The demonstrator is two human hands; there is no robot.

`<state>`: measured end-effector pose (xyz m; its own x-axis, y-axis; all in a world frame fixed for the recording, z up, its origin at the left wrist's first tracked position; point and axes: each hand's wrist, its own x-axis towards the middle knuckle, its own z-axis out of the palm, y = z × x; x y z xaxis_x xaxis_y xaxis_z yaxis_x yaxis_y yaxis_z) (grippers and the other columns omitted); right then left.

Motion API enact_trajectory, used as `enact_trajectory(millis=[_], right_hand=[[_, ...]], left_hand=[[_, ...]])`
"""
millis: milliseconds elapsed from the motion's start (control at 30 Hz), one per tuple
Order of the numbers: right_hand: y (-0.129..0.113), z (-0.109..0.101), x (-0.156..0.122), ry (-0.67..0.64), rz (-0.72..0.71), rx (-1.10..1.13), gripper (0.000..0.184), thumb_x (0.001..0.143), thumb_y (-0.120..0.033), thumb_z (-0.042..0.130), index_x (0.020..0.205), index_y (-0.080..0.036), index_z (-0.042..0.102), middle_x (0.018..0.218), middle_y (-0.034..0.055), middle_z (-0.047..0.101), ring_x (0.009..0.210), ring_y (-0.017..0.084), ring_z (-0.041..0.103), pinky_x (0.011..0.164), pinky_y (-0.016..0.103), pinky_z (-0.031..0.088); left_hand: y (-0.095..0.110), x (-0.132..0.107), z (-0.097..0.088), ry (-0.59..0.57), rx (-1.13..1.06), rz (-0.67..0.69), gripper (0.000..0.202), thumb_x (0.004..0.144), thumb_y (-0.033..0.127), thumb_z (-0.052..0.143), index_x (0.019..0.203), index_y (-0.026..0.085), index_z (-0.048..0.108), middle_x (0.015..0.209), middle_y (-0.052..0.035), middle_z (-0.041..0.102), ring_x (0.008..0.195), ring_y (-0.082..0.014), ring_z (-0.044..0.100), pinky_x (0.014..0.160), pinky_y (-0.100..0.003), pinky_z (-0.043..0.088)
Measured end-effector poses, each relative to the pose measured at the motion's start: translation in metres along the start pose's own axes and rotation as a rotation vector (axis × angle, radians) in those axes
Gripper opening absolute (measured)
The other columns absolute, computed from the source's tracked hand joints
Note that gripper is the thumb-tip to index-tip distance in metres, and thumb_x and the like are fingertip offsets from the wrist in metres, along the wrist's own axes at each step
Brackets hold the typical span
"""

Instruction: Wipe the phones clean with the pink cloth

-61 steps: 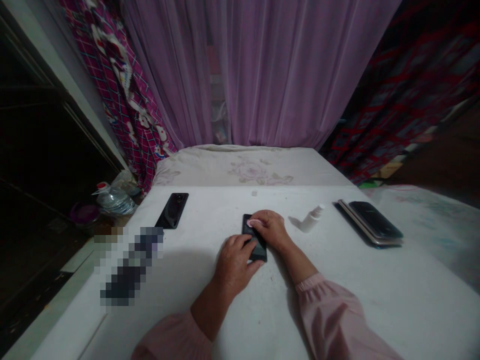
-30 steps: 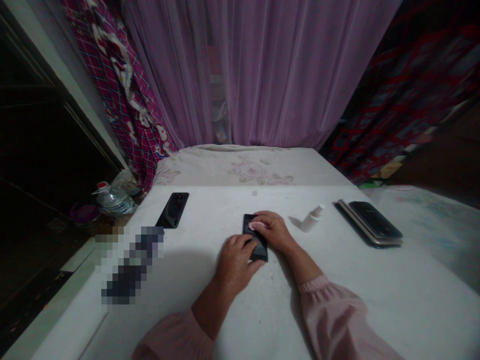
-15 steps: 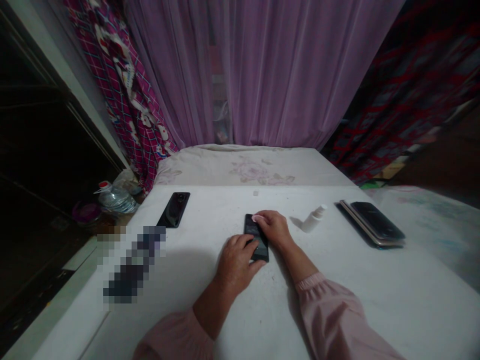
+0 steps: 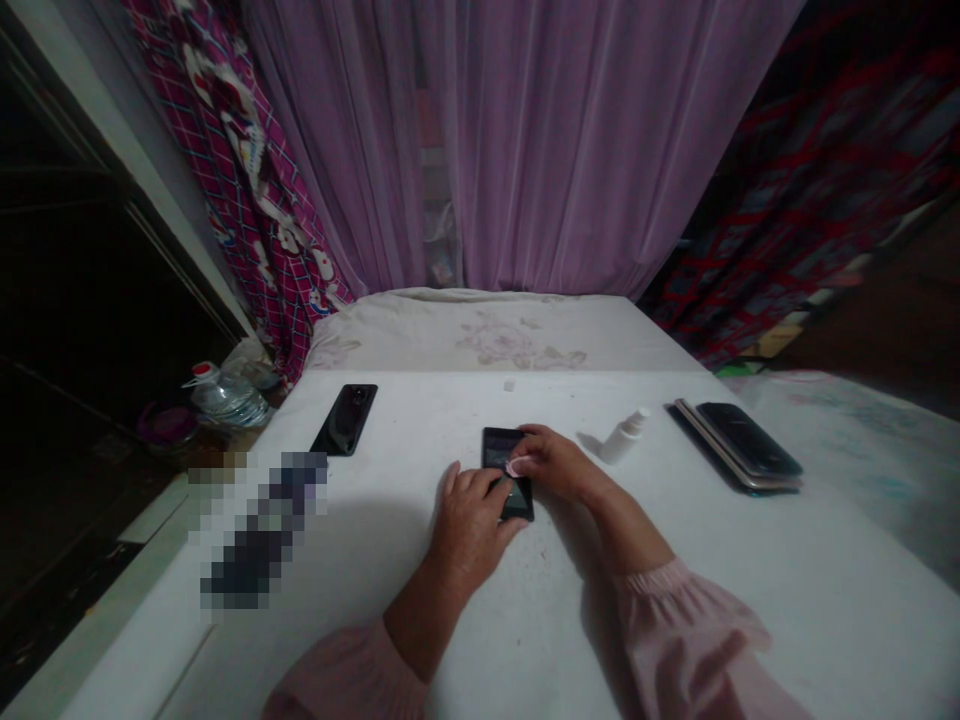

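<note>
A dark smartphone (image 4: 498,440) lies flat on the white table, partly covered by my hands. My left hand (image 4: 469,512) grips its lower left part, with the thumb at the near edge and fingers over the screen. Between the fingertips of my right hand (image 4: 559,462) is a small pink pad (image 4: 513,467), pressed against the middle of the screen. To the right of that hand, a white spray bottle (image 4: 625,436) leans to one side in view.
Another black phone (image 4: 346,420) lies at the left, near a blurred-out dark item (image 4: 262,535). Stacked phones (image 4: 750,450) are on the right. A small pale square (image 4: 509,386) lies farther back. Beyond the left edge stands a water jug (image 4: 229,395); purple curtains (image 4: 555,150) hang behind.
My right hand has slid the pink pad from the phone's top edge down to mid-screen. The left hand keeps its hold on the phone.
</note>
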<state>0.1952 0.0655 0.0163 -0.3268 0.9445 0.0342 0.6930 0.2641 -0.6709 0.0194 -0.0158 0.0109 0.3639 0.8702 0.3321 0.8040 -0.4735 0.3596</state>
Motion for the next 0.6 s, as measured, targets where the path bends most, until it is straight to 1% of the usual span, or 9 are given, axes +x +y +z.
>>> enact_trajectory(millis=[100, 133, 233, 300, 367, 433, 600], right_hand=[[0.011, 0.006, 0.002, 0.117, -0.056, 0.063, 0.008, 0.076, -0.023, 0.068, 0.077, -0.024, 0.076, 0.111, 0.0072, 0.069, 0.110, 0.024, 0.063, 0.092, 0.035, 0.049], [0.013, 0.008, 0.003, 0.155, -0.080, 0.065, 0.009, 0.078, -0.023, 0.066, 0.079, -0.023, 0.075, 0.111, 0.0074, 0.069, 0.105, 0.023, 0.065, 0.091, 0.035, 0.049], [0.017, 0.010, 0.007, 0.226, -0.119, 0.021, 0.013, 0.083, -0.026, 0.062, 0.083, -0.022, 0.074, 0.097, 0.0061, 0.073, 0.093, 0.021, 0.066, 0.088, 0.034, 0.048], [0.017, 0.011, 0.010, 0.259, -0.070, -0.025, 0.014, 0.085, -0.027, 0.061, 0.086, -0.022, 0.074, 0.091, 0.0054, 0.074, 0.090, 0.021, 0.066, 0.085, 0.033, 0.048], [0.014, 0.012, 0.014, 0.296, 0.008, -0.067, 0.015, 0.085, -0.027, 0.060, 0.087, -0.022, 0.074, 0.090, 0.0053, 0.075, 0.089, 0.022, 0.066, 0.083, 0.033, 0.047], [0.012, 0.014, 0.017, 0.317, 0.049, -0.097, 0.015, 0.087, -0.027, 0.059, 0.088, -0.022, 0.074, 0.090, 0.0052, 0.075, 0.089, 0.022, 0.067, 0.082, 0.032, 0.047], [0.012, 0.016, 0.018, 0.323, 0.032, -0.118, 0.017, 0.088, -0.027, 0.057, 0.089, -0.022, 0.073, 0.092, 0.0052, 0.075, 0.089, 0.022, 0.067, 0.082, 0.032, 0.046]], left_hand=[[0.001, 0.000, -0.002, 0.005, 0.015, -0.006, 0.041, 0.074, 0.033, 0.082, 0.110, 0.022, 0.067, 0.113, -0.0080, 0.068, 0.104, -0.0289, 0.061, 0.107, -0.061, 0.034], [0.001, 0.000, -0.002, 0.008, 0.016, -0.007, 0.040, 0.074, 0.033, 0.082, 0.110, 0.022, 0.067, 0.113, -0.0078, 0.068, 0.104, -0.0288, 0.061, 0.107, -0.061, 0.034], [0.001, 0.000, -0.002, 0.013, 0.018, -0.009, 0.041, 0.074, 0.034, 0.082, 0.110, 0.021, 0.067, 0.114, -0.0074, 0.068, 0.104, -0.0282, 0.061, 0.107, -0.059, 0.035], [0.001, 0.000, -0.002, 0.015, 0.021, -0.008, 0.040, 0.074, 0.035, 0.081, 0.109, 0.021, 0.068, 0.114, -0.0071, 0.068, 0.104, -0.0278, 0.061, 0.107, -0.058, 0.035], [0.001, -0.001, -0.001, 0.017, 0.024, -0.004, 0.039, 0.075, 0.036, 0.081, 0.109, 0.022, 0.067, 0.114, -0.0068, 0.068, 0.104, -0.0276, 0.061, 0.107, -0.058, 0.036], [0.000, -0.001, -0.001, 0.020, 0.025, 0.001, 0.038, 0.075, 0.036, 0.080, 0.109, 0.023, 0.067, 0.114, -0.0069, 0.068, 0.104, -0.0276, 0.061, 0.106, -0.057, 0.037], [-0.002, -0.001, 0.001, 0.018, 0.028, 0.007, 0.040, 0.075, 0.036, 0.081, 0.109, 0.021, 0.067, 0.114, -0.0074, 0.068, 0.104, -0.0280, 0.061, 0.106, -0.057, 0.037]])
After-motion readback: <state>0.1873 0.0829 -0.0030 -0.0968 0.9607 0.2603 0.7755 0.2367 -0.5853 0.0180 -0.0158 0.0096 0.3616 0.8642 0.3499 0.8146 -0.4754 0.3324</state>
